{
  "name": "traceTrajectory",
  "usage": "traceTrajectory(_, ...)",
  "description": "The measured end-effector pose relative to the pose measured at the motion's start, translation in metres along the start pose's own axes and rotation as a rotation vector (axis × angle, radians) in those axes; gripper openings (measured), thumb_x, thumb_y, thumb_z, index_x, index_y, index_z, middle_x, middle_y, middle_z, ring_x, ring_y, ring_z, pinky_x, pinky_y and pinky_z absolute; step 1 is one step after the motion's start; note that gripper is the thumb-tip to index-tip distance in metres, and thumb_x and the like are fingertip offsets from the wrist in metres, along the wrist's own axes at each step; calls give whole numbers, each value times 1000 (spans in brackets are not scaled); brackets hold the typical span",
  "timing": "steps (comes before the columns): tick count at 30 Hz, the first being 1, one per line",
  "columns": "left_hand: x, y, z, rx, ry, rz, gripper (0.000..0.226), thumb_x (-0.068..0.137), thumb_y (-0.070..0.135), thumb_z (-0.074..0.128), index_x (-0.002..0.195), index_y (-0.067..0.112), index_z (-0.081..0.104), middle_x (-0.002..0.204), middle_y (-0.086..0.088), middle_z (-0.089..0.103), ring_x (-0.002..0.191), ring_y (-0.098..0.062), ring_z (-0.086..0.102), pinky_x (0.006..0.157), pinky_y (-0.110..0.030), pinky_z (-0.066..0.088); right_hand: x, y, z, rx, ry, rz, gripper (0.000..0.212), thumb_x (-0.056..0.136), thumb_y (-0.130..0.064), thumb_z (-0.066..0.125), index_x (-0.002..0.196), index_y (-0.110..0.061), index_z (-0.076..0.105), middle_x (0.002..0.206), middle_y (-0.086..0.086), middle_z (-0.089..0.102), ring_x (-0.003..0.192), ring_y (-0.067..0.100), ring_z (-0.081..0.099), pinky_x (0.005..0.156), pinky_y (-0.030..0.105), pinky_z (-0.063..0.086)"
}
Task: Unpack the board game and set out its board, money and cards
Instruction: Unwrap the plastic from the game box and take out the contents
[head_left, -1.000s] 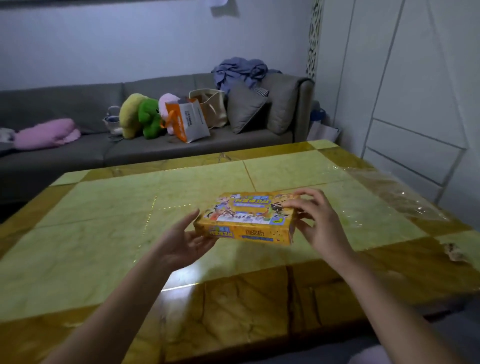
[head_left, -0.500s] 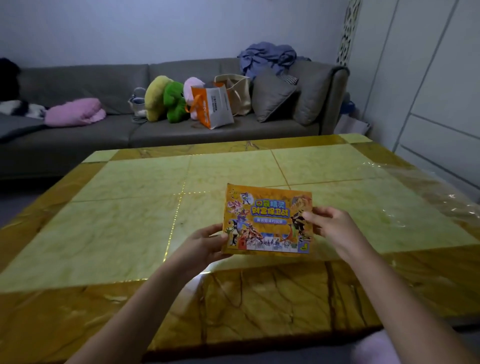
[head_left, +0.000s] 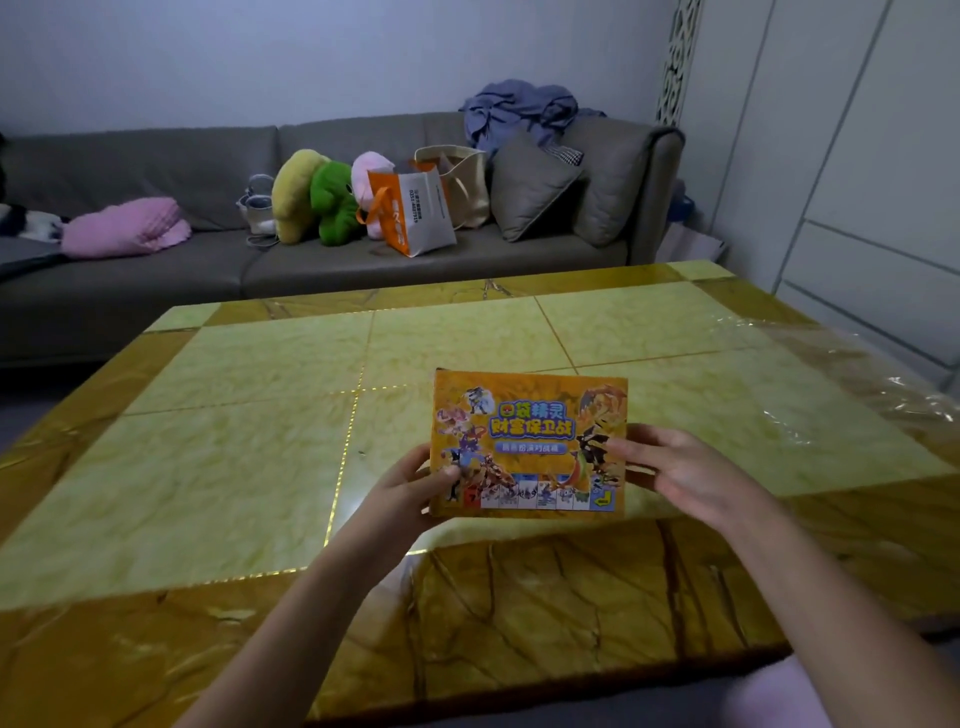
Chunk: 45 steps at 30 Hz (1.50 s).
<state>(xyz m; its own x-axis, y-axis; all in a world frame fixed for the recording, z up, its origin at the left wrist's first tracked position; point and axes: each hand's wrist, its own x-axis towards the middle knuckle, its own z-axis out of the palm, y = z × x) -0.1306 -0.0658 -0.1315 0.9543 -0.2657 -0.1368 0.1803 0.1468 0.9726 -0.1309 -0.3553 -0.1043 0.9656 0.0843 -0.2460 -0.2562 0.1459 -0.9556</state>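
Note:
An orange board game box (head_left: 530, 441) with cartoon creatures and blue-yellow lettering is held upright, its printed front facing me, just above the near part of the table. My left hand (head_left: 410, 491) grips its lower left edge, thumb on the front. My right hand (head_left: 675, 470) holds its right edge, fingers spread along the side. The box is closed; its contents are hidden.
The yellow-green and amber marble table (head_left: 234, 467) fills the foreground. Clear plastic wrap (head_left: 852, 384) lies on its right side. A grey sofa (head_left: 156, 270) behind carries plush toys (head_left: 322, 200), an orange-white bag (head_left: 415, 213), cushions and clothes. White cabinets (head_left: 857, 208) stand at the right.
The box has been tipped up from lying flat to standing with its front towards me, and brought nearer. Both hands shifted to its side edges.

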Motion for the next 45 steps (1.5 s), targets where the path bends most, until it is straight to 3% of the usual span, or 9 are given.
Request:
traceTrajectory(3, 0, -1, 4, -14, -8, -6, 46, 82, 30, 70, 122, 10, 58, 114, -15, 69, 104, -32, 67, 92, -48, 51, 2, -8, 6, -90, -44, -54, 40, 64, -8, 73, 102, -2, 63, 103, 11, 72, 92, 20, 70, 77, 25, 57)
traceTrajectory(8, 4, 3, -1, -111, 56, 1, 53, 81, 40, 59, 122, 6, 57, 114, -17, 68, 108, -33, 65, 94, -50, 49, 4, -11, 11, -178, -29, -159, 41, 59, -16, 78, 95, -6, 61, 102, 12, 70, 99, 25, 66, 92, 35, 50)
traceTrajectory(13, 1, 7, -2, -139, 147, 109, 36, 77, 29, 61, 110, 14, 64, 106, -10, 72, 99, -27, 69, 72, -46, 58, 2, -11, 17, -199, -18, -303, 42, 55, -16, 80, 93, -10, 63, 85, 1, 71, 88, 19, 66, 82, 30, 53)
traceTrajectory(26, -10, -7, 3, -185, 146, 75, 40, 77, 22, 63, 116, 15, 60, 108, -7, 72, 102, -24, 68, 71, -46, 56, 3, -9, 12, -166, 47, -372, 55, 44, -18, 85, 82, -13, 45, 86, 5, 64, 84, 19, 63, 71, 32, 55)
traceTrajectory(30, -10, -7, -3, -165, 153, 108, 57, 64, 29, 86, 114, 16, 61, 106, -3, 72, 100, -23, 68, 71, -41, 56, -2, -12, 6, -95, -144, -219, 78, 31, -45, 95, 92, -12, 60, 90, 5, 69, 90, 20, 67, 77, 34, 53)
traceTrajectory(33, -10, -8, -10, -139, 156, 166, 86, 38, 40, 95, 112, 16, 61, 103, -1, 72, 95, -19, 70, 69, -32, 57, -3, -12, 5, -83, -210, -163, 71, 43, -75, 75, 83, -16, 74, 91, 7, 71, 93, 19, 66, 88, 35, 48)
traceTrajectory(37, -2, -11, -13, -42, 252, 225, 40, 68, 12, 77, 105, 19, 63, 100, 6, 73, 109, -24, 63, 83, -35, 55, -3, -10, 10, -254, -115, -226, 77, 42, -85, 65, 83, -21, 77, 100, -2, 74, 99, 10, 65, 95, 35, 42)
traceTrajectory(41, 3, -14, -19, 176, 340, 273, 41, 76, -1, 73, 108, 22, 61, 105, 3, 71, 106, -14, 65, 80, -23, 54, -1, -7, 12, -315, -103, -203, 72, 36, -83, 72, 76, -23, 75, 90, -11, 73, 93, 4, 62, 97, 38, 36)
traceTrajectory(45, 1, -15, -20, 370, 351, 316, 39, 76, -5, 72, 99, 25, 60, 87, 8, 71, 85, -7, 69, 71, -19, 54, 0, -7, 7, -303, -202, -116, 51, 55, -54, 77, 89, -17, 67, 87, -6, 71, 91, 7, 62, 96, 38, 37)
